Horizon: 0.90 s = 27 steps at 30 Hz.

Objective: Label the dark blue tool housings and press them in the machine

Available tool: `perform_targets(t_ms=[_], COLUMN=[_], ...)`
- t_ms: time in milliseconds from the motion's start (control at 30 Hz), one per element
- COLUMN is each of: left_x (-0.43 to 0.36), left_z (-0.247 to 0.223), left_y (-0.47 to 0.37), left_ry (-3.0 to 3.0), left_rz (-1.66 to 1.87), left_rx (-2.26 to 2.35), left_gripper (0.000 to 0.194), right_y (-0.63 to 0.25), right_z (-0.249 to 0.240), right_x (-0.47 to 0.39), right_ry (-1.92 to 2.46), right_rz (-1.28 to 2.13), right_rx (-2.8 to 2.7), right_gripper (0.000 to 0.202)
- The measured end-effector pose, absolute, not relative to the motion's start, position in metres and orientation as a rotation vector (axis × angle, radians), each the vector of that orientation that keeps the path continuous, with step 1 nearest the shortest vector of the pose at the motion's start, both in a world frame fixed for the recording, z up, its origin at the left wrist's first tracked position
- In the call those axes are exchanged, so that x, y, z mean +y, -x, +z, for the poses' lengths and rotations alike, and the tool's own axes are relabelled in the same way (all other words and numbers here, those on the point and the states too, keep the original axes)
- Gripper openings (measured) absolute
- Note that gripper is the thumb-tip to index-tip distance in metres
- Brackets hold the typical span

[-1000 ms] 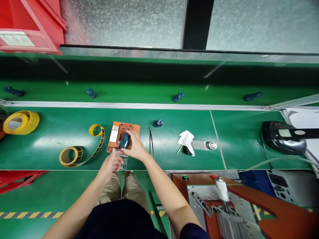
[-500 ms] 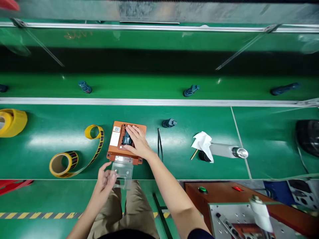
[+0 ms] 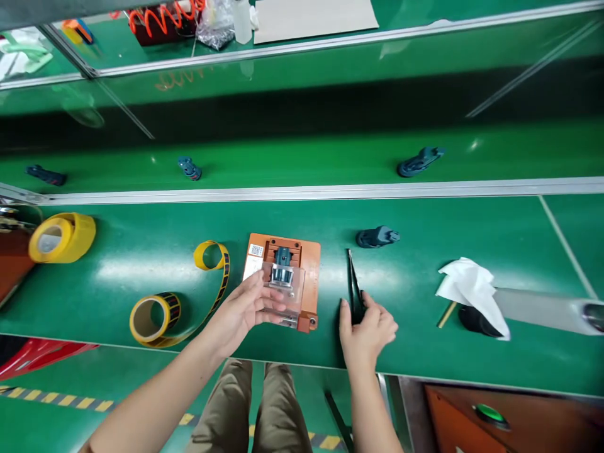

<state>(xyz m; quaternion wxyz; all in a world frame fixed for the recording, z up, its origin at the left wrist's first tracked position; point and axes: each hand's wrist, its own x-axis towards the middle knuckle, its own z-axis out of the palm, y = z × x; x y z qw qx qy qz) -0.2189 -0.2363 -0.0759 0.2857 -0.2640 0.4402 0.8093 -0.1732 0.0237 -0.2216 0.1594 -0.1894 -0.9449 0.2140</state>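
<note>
On the counter lay the orange fixture. My left grip, fingers loosely parted, met its clear cover; pinching or not, I couldn't tell. In the fixture sat the blue part; badly seated, it could have jammed the cover. Right of the fixture, my right grip gaped slightly around the tweezers.

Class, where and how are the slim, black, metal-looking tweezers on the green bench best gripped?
Probably by the near half of the slim, black, metal-looking tweezers, coming from the person's side, with the bare right hand pinching across both long sides. They are narrow and lie lengthwise away from the person, so the near half faces that hand.
</note>
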Motion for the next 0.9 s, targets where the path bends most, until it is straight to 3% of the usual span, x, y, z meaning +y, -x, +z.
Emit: perform_targets(t_ms=[100,267,333,500,600,767,900], left_x=[-0.25,-0.302,-0.317,-0.334,-0.346,-0.362,-0.364], left_z=[-0.081,-0.091,-0.101,-0.119,-0.116,-0.11,-0.114], left_y=[0.224,0.246,0.262,0.277,0.26,0.228,0.216], left_ry=[0.654,0.43,0.371,0.526,0.56,0.718,0.87], left_rz=[2.015,1.627,1.492,1.572,1.693,1.827,1.811], left_rx=[1.402,2.543,2.709,2.526,2.494,2.376,2.331], left_gripper=[0.049,0.033,0.034,0.023,0.028,0.035,0.03], right_y=[0.174,0.171,0.166,0.167,0.18,0.207,0.228], right_z=[-0.228,-0.23,-0.225,-0.189,-0.162,-0.136,-0.121], right_x=[0.02,0.026,0.025,0.004,-0.017,-0.063,-0.103], right_ry=[0.574,0.559,0.637,0.961,0.878,0.565,0.333], right_rz=[0.655,0.838,0.972,1.831,2.333,2.528,2.63], right_rx=[-2.672,-2.619,-2.553,-1.963,-1.712,-1.77,-1.976], right_gripper=[0.05,0.039,0.037,0.043,0.039,0.022,0.024])
